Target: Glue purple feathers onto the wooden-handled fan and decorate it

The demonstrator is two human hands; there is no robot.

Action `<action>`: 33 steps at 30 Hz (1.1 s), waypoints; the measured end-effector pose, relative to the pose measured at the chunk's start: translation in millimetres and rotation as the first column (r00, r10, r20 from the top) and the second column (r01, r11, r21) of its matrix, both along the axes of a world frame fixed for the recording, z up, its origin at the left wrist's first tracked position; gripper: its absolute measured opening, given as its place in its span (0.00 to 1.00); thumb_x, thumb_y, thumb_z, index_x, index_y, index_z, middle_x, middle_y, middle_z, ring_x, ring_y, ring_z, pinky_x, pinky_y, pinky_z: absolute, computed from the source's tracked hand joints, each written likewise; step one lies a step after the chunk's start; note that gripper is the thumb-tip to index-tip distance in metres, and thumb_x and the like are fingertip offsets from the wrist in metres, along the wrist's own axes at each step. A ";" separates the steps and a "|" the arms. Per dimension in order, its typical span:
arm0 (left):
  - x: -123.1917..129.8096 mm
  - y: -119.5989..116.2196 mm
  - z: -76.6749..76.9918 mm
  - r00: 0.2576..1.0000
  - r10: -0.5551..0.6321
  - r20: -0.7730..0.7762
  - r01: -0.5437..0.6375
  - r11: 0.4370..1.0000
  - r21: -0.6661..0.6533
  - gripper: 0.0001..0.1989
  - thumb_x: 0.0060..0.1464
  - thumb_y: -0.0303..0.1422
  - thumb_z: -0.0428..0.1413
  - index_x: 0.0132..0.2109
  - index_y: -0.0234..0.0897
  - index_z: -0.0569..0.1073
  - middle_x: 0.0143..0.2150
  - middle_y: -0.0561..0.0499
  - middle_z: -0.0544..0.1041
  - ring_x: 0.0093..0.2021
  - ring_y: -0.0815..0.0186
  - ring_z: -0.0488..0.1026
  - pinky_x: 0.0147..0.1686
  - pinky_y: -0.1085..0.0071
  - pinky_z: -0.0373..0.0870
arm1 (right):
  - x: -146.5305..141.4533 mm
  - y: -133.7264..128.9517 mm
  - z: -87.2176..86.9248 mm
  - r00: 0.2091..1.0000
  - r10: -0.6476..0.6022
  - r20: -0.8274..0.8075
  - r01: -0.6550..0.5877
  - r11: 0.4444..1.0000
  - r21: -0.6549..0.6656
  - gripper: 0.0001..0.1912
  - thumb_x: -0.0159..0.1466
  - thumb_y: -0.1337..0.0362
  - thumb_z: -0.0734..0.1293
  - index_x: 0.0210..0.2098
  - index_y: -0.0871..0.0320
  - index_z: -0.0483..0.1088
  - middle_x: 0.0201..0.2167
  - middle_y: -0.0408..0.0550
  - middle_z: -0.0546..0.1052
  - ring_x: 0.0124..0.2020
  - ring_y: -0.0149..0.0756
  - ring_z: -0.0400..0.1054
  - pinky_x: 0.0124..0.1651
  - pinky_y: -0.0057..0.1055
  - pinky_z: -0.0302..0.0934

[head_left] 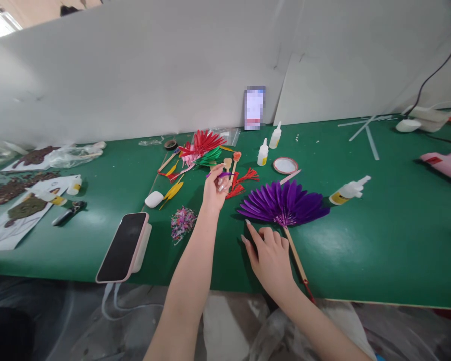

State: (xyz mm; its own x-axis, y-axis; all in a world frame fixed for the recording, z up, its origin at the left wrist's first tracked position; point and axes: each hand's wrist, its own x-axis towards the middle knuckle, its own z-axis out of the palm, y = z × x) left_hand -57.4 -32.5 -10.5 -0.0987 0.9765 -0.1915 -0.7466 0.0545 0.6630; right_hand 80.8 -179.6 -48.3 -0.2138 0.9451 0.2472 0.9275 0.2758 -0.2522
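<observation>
My left hand (215, 193) reaches over the middle of the table with fingers closed on a small purple feather (225, 175). Just beyond it lie wooden fan handles (236, 163) and red tassels (237, 188). My right hand (267, 253) rests near the front of the table, thumb and index finger apart and holding nothing; the other fingers are partly bent. Its index fingertip is close to the lower left edge of a purple feather fan (285, 203). The fan lies spread, its wooden handle (296, 255) pointing toward me, with a red cord at the end.
Glue bottles (348, 191) stand and lie around the fan, near a round lid (284, 165). Red feathers (205, 144), yellow feathers (173, 190) and a confetti pile (183, 223) lie left. A phone (123, 248) is at the front left; a pink glue gun (447, 166) lies right.
</observation>
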 end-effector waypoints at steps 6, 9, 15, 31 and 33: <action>-0.6 -0.5 0.1 1.000 -0.012 0.019 0.012 0.999 0.034 0.05 0.50 0.23 0.51 0.30 0.33 0.70 0.11 0.62 0.50 0.10 0.79 0.47 0.13 0.79 0.42 | 1.2 -0.6 -0.6 0.998 -0.045 0.032 0.044 0.999 0.014 0.21 0.64 0.61 0.57 0.54 0.63 0.64 0.32 0.51 0.67 0.33 0.41 0.58 0.36 0.36 0.47; 0.4 -0.8 0.6 1.000 -0.012 0.020 0.012 0.999 0.030 0.05 0.50 0.23 0.51 0.30 0.33 0.70 0.11 0.62 0.51 0.10 0.79 0.47 0.12 0.79 0.42 | 2.2 -1.0 -1.5 0.999 -0.029 0.044 0.028 0.999 0.019 0.21 0.64 0.61 0.57 0.55 0.63 0.63 0.32 0.51 0.67 0.33 0.40 0.58 0.36 0.36 0.47; 0.6 -0.9 0.1 0.999 -0.020 0.034 0.019 0.999 0.047 0.06 0.50 0.21 0.49 0.30 0.32 0.69 0.11 0.62 0.52 0.09 0.79 0.48 0.12 0.79 0.43 | 3.2 -0.1 -2.2 0.998 0.066 0.011 -0.067 0.998 0.012 0.19 0.65 0.62 0.57 0.54 0.54 0.64 0.29 0.48 0.66 0.31 0.38 0.57 0.33 0.33 0.45; 1.6 -0.2 -0.8 1.000 -0.008 0.010 0.008 1.000 0.016 0.04 0.48 0.23 0.51 0.30 0.32 0.70 0.10 0.62 0.52 0.09 0.79 0.48 0.12 0.79 0.42 | -3.1 -0.6 0.3 0.997 0.050 0.062 -0.049 0.998 -0.027 0.20 0.65 0.63 0.57 0.56 0.59 0.62 0.30 0.49 0.67 0.32 0.40 0.57 0.34 0.35 0.45; 1.7 -0.6 0.2 1.000 -0.006 0.008 0.005 1.000 0.016 0.03 0.48 0.23 0.51 0.30 0.32 0.70 0.10 0.62 0.52 0.09 0.79 0.47 0.12 0.79 0.43 | -9.5 0.6 1.1 0.996 0.064 0.061 -0.062 0.997 -0.042 0.20 0.65 0.63 0.57 0.56 0.59 0.62 0.30 0.49 0.67 0.32 0.40 0.57 0.34 0.35 0.45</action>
State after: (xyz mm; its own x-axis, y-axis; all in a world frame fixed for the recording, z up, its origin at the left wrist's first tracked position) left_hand -55.7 -33.1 -10.3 -0.0919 0.9801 -0.1761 -0.7518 0.0477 0.6577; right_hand 71.3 -179.0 -47.2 -0.2868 0.9382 0.1935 0.9230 0.3248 -0.2066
